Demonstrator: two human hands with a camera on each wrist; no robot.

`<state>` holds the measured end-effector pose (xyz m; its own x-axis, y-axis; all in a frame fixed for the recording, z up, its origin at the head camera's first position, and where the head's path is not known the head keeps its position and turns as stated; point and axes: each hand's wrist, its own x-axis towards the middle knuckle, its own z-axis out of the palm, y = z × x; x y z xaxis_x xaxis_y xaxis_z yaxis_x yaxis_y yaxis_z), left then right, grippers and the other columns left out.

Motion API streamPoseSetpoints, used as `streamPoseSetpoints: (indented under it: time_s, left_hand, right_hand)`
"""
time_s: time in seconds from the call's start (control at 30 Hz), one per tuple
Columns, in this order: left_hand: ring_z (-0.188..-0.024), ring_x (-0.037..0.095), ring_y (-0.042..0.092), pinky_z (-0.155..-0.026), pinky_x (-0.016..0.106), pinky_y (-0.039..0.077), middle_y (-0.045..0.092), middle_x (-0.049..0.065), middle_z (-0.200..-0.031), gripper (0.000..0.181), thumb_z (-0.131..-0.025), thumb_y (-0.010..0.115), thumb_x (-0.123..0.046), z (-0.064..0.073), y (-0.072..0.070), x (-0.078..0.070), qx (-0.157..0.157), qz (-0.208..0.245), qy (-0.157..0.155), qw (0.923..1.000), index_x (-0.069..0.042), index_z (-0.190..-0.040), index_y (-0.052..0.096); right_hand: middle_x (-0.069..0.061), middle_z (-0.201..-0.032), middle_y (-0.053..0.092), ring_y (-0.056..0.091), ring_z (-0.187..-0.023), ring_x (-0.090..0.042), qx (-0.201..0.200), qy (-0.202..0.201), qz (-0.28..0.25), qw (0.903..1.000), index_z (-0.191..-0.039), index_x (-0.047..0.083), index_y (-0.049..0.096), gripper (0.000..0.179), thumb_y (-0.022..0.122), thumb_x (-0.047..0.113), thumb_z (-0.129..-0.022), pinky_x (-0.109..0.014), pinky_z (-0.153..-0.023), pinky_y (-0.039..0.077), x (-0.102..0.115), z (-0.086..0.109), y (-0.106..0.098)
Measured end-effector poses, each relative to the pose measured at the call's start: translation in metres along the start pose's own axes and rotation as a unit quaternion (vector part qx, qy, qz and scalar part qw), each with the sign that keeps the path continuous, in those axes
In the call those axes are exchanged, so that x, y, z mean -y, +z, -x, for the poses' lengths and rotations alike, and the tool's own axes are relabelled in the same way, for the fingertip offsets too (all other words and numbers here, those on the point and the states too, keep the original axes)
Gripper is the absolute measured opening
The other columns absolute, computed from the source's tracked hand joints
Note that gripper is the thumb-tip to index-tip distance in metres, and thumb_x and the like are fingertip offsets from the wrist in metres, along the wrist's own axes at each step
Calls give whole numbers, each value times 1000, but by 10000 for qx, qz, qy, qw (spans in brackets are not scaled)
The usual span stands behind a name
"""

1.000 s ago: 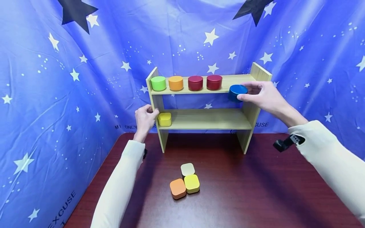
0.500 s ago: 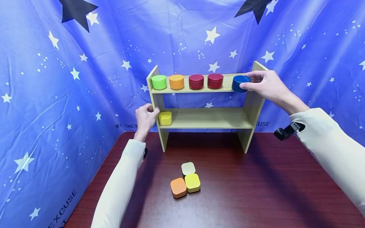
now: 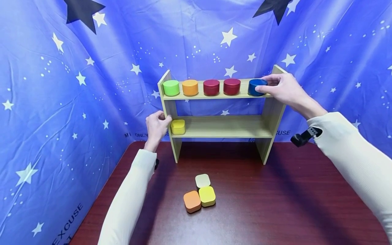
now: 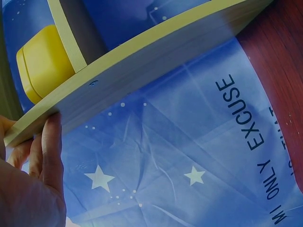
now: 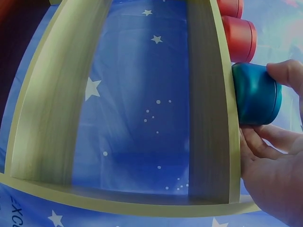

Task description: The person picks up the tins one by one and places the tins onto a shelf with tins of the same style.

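My right hand point(image 3: 287, 89) holds a round blue tin point(image 3: 256, 87) between thumb and fingers at the right end of the upper board of a wooden shelf point(image 3: 223, 127). In the right wrist view the blue tin point(image 5: 255, 93) stands against that board, the thumb on one side and fingers on the other. My left hand point(image 3: 157, 127) pinches the shelf's left side panel; in the left wrist view its fingers lie on the panel's outer face. Just inside that panel, a yellow square tin point(image 3: 178, 127) sits on the lower board.
Along the upper board stand a green tin point(image 3: 171, 88), an orange round tin point(image 3: 190, 87) and two red tins point(image 3: 211, 87). On the dark red table point(image 3: 245, 204) lie a cream tin point(image 3: 202, 181), a yellow tin point(image 3: 207, 196) and an orange square tin point(image 3: 192, 201), close together. A blue star-patterned cloth hangs behind.
From in front of and below the upper board's edge, the blue tin has risen onto the board in my right hand, then shifted slightly left. My left hand keeps its place.
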<state>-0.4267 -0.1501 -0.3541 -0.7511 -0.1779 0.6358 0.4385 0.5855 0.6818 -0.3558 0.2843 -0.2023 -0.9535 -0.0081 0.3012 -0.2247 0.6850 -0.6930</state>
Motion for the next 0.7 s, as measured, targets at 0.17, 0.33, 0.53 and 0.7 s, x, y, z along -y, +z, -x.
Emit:
streamPoseSetpoints:
  time_s: [0.17,0.33,0.53,0.7]
  left_hand:
    - [-82,37,69,-78,40,47,78,19,-81,20,-88,75,-22,-1,0,-2,21,11,9,10000,-3,-83,79]
    - [-82,35,69,-78,39,48,78,19,-81,20,-88,75,-23,-1,0,-2,12,12,-23,10000,-4,-83,79]
    - [-83,37,70,-79,41,48,78,19,-82,20,-87,75,-22,-1,-1,-2,-6,-28,-35,10000,-3,-83,79]
    - [-83,37,71,-79,42,49,79,19,-83,19,-87,75,-22,1,0,-2,-10,18,-65,10000,-3,-85,80]
  right_hand:
    - [27,-92,69,59,-87,8,-65,-8,22,10000,-150,-1,62,74,81,44,-95,-14,-76,45,-1,-2,0]
    - [27,-89,68,59,-84,9,-147,-33,-104,9998,-150,-3,61,74,83,40,-94,-13,-74,46,-4,-5,3]
    - [-5,-115,82,61,-82,14,-160,5,-53,9999,-152,-4,59,77,86,37,-93,-9,-73,48,-5,-4,5]
    - [-28,-140,72,59,-81,17,-219,-25,186,9996,-155,-3,56,80,86,38,-92,-5,-74,48,-6,2,8]
